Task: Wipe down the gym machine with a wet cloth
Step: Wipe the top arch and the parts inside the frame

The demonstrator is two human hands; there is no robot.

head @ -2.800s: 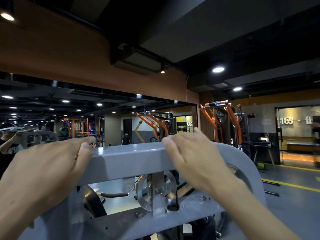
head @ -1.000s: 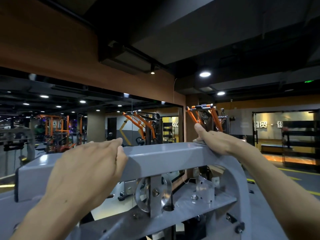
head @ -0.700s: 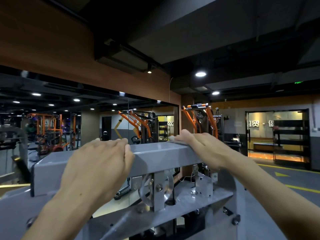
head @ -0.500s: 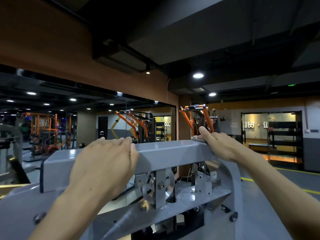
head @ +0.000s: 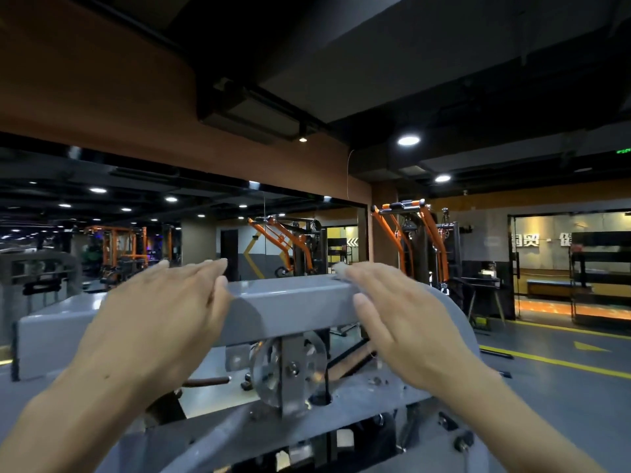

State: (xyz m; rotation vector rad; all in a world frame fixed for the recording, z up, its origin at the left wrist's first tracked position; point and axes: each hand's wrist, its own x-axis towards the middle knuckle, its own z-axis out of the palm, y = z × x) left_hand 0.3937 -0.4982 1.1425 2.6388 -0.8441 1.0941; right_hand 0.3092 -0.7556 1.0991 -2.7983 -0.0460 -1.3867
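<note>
At the left of the frame the left hand (head: 160,312) lies over the near left part of the grey beam (head: 290,303), the top bar of the machine (head: 41,339), its fingers straight and laid over the beam's top edge, holding nothing. The beam crosses the middle of the frame. Below it, at lower centre, a steel pulley (head: 286,367) sits in a bracket.

Right of centre, the right hand (head: 403,319) presses flat on the beam's right end, fingers extended. A small pale scrap, probably the cloth (head: 339,269), shows just past the fingertips; most of it is hidden, so whether the fingers pinch it cannot be told.

The cloth should handle as light, soft and limp, best kept bunched under a flat palm and dragged along. The painted steel looks stiff, heavy and smooth, likely slick once wet, so the free hand is best braced on the beam itself. Orange racks (head: 406,233) stand at the right, well behind.
</note>
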